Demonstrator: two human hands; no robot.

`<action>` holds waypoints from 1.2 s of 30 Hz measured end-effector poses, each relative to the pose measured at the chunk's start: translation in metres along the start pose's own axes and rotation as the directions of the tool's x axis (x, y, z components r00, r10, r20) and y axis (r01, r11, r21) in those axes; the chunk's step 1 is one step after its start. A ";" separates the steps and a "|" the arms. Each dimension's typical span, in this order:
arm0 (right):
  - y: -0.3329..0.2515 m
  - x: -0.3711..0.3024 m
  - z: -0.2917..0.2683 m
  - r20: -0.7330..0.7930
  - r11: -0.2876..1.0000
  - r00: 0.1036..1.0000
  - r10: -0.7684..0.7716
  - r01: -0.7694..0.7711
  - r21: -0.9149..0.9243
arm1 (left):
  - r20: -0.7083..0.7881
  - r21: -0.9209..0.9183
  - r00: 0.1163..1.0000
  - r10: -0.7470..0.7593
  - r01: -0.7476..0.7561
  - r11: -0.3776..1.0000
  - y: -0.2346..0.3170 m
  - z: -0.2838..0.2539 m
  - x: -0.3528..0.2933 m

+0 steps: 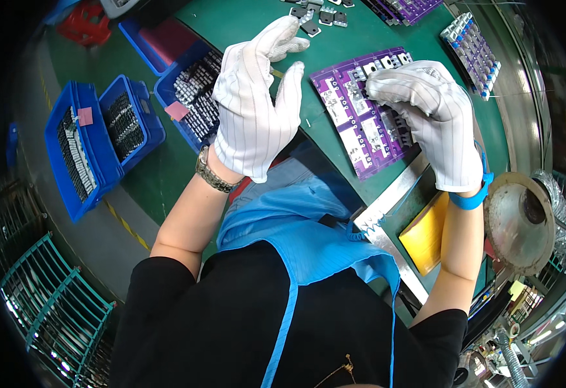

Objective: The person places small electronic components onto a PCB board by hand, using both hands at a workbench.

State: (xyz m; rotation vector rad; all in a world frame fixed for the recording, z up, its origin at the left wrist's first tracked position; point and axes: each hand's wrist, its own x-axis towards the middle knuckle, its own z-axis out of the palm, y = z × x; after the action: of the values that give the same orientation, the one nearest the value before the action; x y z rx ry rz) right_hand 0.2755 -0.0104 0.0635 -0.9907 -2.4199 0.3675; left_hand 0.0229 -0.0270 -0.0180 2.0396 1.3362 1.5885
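A purple circuit board (353, 169) with silver pads and several black parts along its far edge lies on the green table before me. My right hand (428, 110), in a white striped glove, is over the board's right side. Its fingers are bent and pressed together at the board; what they hold, if anything, is hidden. Left of the board my left hand (254, 107), also gloved, is raised with thumb and fingers apart and nothing visible in it. Beyond it, black power transistors (310, 27) with metal tabs lie loose on the table.
Blue bins (84, 152) of small parts stand at the left, one bin (189, 97) close to my left wrist. Purple boards (402, 8) are at the far edge, and another populated board (470, 55) sits right. A blue wrist strap (471, 199) with a coiled cord circles my right wrist.
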 end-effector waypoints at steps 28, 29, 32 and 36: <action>-0.006 0.005 0.002 0.028 0.986 0.999 0.035 -0.030 -0.167 | -0.050 0.032 0.989 0.138 -0.137 0.990 -0.007 0.000 0.005; -0.009 0.004 0.002 -0.018 0.989 0.996 0.083 -0.084 -0.118 | -0.046 -0.099 0.999 -0.011 0.006 0.995 -0.004 -0.002 0.005; -0.010 0.001 0.001 -0.086 0.988 0.986 0.142 -0.145 -0.042 | 0.051 -0.110 0.992 -0.118 0.123 0.986 -0.002 -0.017 0.009; -0.008 0.000 0.002 -0.012 0.982 0.999 0.041 -0.043 -0.184 | 0.043 0.174 0.999 0.009 -0.016 0.985 -0.012 -0.017 0.029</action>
State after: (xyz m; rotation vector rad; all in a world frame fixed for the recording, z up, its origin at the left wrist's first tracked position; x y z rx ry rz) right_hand 0.2698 -0.0160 0.0647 -1.1214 -2.4626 0.1548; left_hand 0.0018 -0.0040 -0.0001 2.1723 1.4976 1.4714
